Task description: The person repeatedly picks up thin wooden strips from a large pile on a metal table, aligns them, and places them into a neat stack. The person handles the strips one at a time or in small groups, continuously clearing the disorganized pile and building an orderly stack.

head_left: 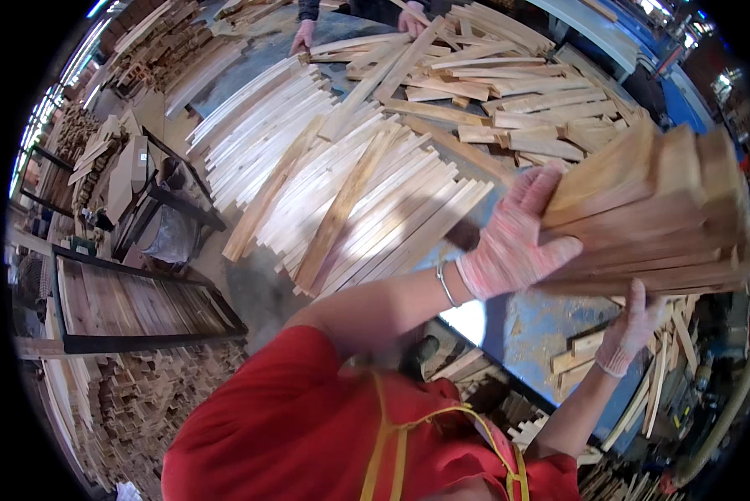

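Note:
A thick stack of wooden boards [642,221], slightly blurred, is held up at the right above the blue table. My left hand [513,238], in a pinkish-white knit glove, clasps the stack's left end, thumb along the near side and fingers over the edge. From below, my gloved right hand [630,330] grips the underside, its thumb raised against the lowest boards; the rest of its fingers are partly hidden. Left of the stack, pale wood strips [350,192] lie side by side in a broad layer, with several darker boards [342,213] placed across them.
Loose boards [517,92] are heaped on the table's far side. Across the table, another person's gloved hands [304,35] touch the strips' far end. A black-framed rack of boards [141,301] stands at left, above stacked wood [141,409]. Offcuts [580,359] lie on the blue tabletop [521,338].

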The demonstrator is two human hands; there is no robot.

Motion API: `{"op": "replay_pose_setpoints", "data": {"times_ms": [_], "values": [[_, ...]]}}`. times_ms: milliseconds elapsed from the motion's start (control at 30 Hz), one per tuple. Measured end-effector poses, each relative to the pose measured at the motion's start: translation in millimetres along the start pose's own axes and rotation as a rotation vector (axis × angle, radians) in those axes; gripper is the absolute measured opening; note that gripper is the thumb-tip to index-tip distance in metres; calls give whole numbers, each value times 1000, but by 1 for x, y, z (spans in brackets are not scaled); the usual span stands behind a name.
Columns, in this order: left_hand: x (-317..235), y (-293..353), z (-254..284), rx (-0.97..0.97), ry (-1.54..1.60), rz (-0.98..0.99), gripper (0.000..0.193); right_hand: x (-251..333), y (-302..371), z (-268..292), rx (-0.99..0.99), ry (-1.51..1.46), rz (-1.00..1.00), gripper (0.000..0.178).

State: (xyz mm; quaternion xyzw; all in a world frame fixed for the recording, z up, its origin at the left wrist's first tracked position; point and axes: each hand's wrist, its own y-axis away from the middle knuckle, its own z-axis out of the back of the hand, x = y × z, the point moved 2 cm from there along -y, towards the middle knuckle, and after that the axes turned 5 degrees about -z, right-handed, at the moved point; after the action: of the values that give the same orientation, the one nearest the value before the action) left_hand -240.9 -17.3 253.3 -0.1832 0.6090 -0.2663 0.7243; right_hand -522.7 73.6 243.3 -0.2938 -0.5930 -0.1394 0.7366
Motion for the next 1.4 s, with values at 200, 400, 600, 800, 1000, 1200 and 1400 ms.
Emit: {"op": "replay_pose_setpoints", "data": {"times_ms": [200,400,600,800,1000,1200,1400], "values": [[125,118,39,276,-141,-147,106,-104,75,-19,467,802,-271,56],[201,211,103,889,-1259,-195,84,-166,191,-75,507,592,-302,71],[159,173,119,1189,-1077,-9,52,-191,209,-94,796,1117,-240,64],[119,241,166,963,-706,84,18,-205,184,-61,465,320,-686,75],[92,413,146,591,230,1309,40,-190,170,-92,449,-72,-738,85],[109,445,72,-278,989,1547,43,-210,197,-70,356,-133,-906,81],[34,357,106,-88,902,1562,43,-212,200,-66,232,-92,-848,73]]}}
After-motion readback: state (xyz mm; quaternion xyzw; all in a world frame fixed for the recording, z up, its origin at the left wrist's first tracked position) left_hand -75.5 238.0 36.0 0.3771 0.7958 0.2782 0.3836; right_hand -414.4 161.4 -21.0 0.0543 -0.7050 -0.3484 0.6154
